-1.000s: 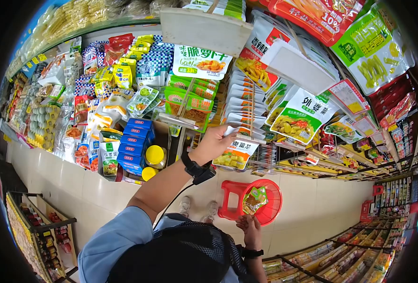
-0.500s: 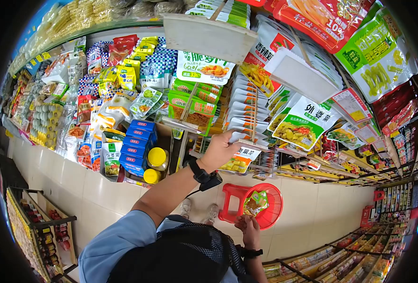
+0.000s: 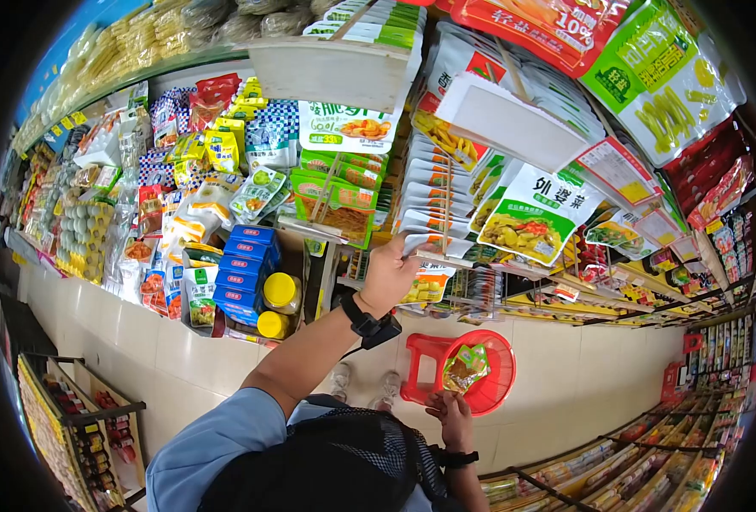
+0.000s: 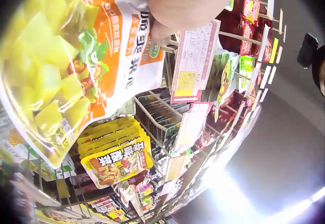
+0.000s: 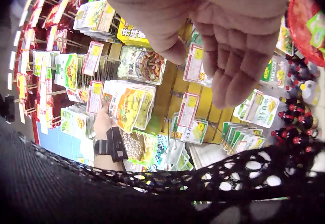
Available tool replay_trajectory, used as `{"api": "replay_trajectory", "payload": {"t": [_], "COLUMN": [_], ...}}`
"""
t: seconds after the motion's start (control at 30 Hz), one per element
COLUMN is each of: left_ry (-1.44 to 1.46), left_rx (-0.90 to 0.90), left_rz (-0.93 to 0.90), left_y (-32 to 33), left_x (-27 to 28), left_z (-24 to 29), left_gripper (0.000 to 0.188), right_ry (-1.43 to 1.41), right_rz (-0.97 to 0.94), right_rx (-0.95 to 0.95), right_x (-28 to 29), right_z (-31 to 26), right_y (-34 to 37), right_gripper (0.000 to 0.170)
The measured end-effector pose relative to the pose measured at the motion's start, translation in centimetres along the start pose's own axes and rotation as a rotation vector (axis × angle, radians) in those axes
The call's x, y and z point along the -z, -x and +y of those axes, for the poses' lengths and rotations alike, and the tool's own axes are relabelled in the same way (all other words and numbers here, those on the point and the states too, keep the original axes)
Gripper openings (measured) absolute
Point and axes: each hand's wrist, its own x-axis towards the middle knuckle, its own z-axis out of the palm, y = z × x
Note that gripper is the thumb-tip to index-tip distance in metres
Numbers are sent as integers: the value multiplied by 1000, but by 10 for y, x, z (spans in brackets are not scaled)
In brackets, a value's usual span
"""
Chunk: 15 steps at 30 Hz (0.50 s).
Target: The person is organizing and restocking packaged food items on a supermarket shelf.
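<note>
My left hand (image 3: 391, 275) is at the front of a hook of hanging white-and-orange pickled vegetable pouches. It grips the top edge of the front pouch (image 4: 61, 66), whose printed face fills the left of the left wrist view. Part of that pouch is hidden behind the hand in the head view. Low by my body, my right hand (image 3: 454, 420) hangs with loosely bent fingers (image 5: 238, 56) and nothing in them. It overlaps the near rim of a red basket (image 3: 499, 375) in the head view. Inside the basket lie green-and-brown food packets (image 3: 466, 367).
White label holders (image 3: 514, 119) jut out above the hand. Green-and-white pouches (image 3: 540, 213) hang to the right, green packets (image 3: 335, 205) to the left. Blue boxes (image 3: 246, 277) and yellow-lidded jars (image 3: 282, 294) stand at the lower left. A red stool (image 3: 420, 367) adjoins the basket.
My left hand has come slightly lower over the front pouch and covers more of it. The head view has shifted a little. My right hand stays where it was.
</note>
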Motion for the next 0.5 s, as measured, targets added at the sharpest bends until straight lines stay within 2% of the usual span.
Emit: {"api": "replay_trajectory", "payload": {"t": [0.17,0.27,0.33,0.4,0.5], "left_ry": [-398,-313,-146,-531,-656], "left_rx": [66,-26,49,-3,-199], "left_rz": [19,166,138,122,73], "left_y": [-6,5,20,38,59], "left_x": [-2,-4,4,14,15], "left_z": [14,15,29,29,26], "left_gripper": [33,45,55,63,69], "right_ry": [-16,-40,-58,-77,-93], "right_rz": [20,19,19,27,19], "right_rx": [-10,-1,9,1,-25], "right_x": [5,11,12,15,22], "right_z": [1,4,1,2,16], "right_y": [1,0,2,0,-3], "right_gripper": [27,27,28,25,24]}}
